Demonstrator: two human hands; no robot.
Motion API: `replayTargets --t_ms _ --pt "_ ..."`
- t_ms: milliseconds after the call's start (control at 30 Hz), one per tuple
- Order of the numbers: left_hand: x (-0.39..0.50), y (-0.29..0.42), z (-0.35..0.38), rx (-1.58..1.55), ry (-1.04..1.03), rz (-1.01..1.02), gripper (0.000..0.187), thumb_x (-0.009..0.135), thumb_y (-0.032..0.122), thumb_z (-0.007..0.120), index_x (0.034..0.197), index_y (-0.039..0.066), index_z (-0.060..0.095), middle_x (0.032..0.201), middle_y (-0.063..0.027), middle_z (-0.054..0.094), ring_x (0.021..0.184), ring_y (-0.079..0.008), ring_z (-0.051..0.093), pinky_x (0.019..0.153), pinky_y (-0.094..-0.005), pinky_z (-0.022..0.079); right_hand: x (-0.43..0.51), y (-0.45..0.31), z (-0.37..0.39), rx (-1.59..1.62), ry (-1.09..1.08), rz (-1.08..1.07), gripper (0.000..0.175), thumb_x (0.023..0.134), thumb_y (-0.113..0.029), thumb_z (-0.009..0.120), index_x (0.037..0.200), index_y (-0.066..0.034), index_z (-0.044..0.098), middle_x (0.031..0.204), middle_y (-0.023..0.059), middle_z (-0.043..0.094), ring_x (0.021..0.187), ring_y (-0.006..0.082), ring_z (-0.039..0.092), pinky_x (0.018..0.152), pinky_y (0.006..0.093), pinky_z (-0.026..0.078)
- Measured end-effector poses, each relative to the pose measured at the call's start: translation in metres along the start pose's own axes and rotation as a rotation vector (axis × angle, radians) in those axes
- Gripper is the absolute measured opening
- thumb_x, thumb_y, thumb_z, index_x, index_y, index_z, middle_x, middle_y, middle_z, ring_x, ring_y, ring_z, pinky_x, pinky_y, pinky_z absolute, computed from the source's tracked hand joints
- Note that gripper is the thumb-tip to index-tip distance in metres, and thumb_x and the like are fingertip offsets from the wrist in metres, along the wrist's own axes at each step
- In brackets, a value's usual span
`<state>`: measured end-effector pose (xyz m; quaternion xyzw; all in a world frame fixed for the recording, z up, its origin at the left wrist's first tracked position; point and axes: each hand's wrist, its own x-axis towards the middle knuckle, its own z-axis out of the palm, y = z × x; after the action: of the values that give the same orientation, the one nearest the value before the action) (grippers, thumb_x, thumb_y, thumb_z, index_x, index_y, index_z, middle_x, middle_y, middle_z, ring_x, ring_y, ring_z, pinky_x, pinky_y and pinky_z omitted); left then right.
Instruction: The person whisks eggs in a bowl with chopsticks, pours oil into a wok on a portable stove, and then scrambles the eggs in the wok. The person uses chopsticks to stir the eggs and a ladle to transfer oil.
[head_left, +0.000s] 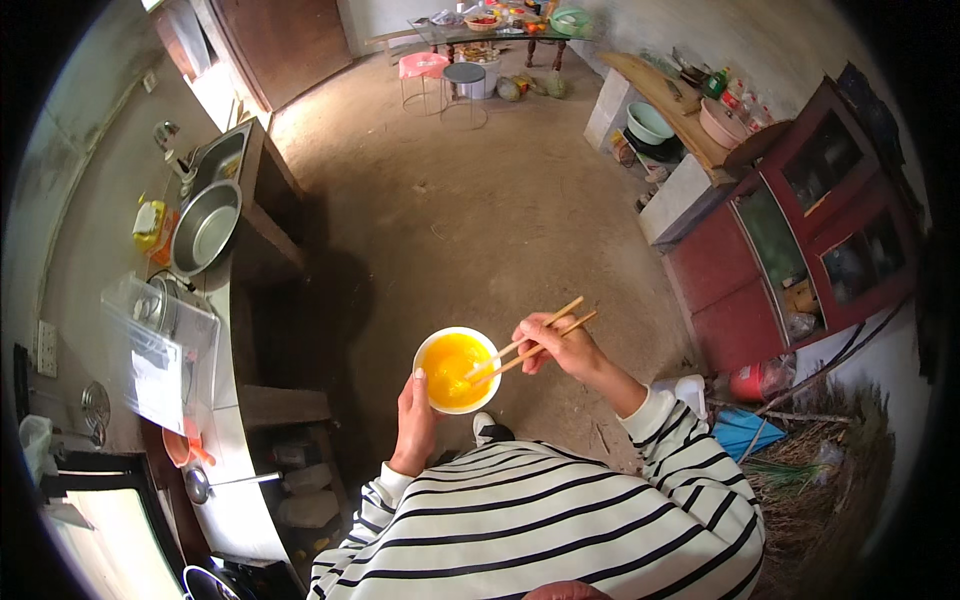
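Note:
A white bowl (421, 346) with bright yellow beaten egg (452, 367) in it is held in front of my body, over the floor. My left hand (417, 420) grips the bowl at its lower left, with the thumb at the rim. On the right, my right hand (559, 346) holds a pair of wooden chopsticks (574, 324) between thumb and fingers. Their lower tips reach over the bowl's right rim into the egg. The far side of the left hand's grip, under the bowl, is hidden.
To the left runs a counter (225, 450) with a metal basin (206, 229), a sink (221, 161), a clear plastic box (161, 352) and a ladle (197, 485). A red cabinet (720, 292) stands at right, near dry brushwood (802, 487). Stools (464, 73) and a glass table (510, 34) are farther off.

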<state>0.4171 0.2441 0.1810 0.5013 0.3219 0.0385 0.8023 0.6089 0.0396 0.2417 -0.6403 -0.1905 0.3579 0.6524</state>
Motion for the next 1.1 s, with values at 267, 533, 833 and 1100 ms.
replayTargets --t_ms 267,533,833,1100 --pt "0.039 0.003 0.046 0.020 -0.117 -0.021 0.051 0.109 0.048 0.042 0.133 0.005 0.054 0.116 -0.0088 0.066 0.098 -0.0176 0.070 0.078 -0.0337 0.060 -0.011 -0.007 -0.057 0.071 0.201 0.010 0.031 0.108 -0.026 0.052 0.096 -0.0014 0.067 0.075 0.0046 0.067 0.060 0.0121 0.069 0.055 0.0246 0.059" --pt "0.081 0.021 0.097 -0.068 -0.329 -0.081 0.052 0.109 0.047 0.042 0.140 0.006 0.048 0.125 -0.0109 0.064 0.108 -0.0241 0.069 0.084 -0.0403 0.061 -0.025 -0.020 -0.073 -0.115 0.336 -0.092 0.028 0.108 -0.024 0.053 0.101 0.0001 0.066 0.082 0.0051 0.067 0.069 0.0132 0.071 0.060 0.0258 0.059" --pt "0.160 0.032 0.189 -0.064 -0.601 -0.093 0.051 0.108 0.039 0.048 0.148 0.009 0.037 0.138 -0.0152 0.055 0.119 -0.0305 0.064 0.091 -0.0483 0.061 -0.026 -0.023 -0.065 -0.868 0.322 -0.527 0.017 0.095 -0.017 0.072 0.096 -0.0005 0.067 0.103 0.0083 0.053 0.082 0.0176 0.062 0.067 0.0308 0.057" --pt "0.264 0.078 0.267 0.013 -0.729 -0.140 0.049 0.105 0.029 0.058 0.145 0.009 0.038 0.136 -0.0121 0.055 0.117 -0.0251 0.062 0.090 -0.0418 0.058 0.056 -0.035 -0.117 -0.981 0.498 -0.531 0.017 0.089 -0.013 0.075 0.095 -0.0004 0.066 0.109 0.0111 0.053 0.094 0.0224 0.063 0.072 0.0335 0.058"
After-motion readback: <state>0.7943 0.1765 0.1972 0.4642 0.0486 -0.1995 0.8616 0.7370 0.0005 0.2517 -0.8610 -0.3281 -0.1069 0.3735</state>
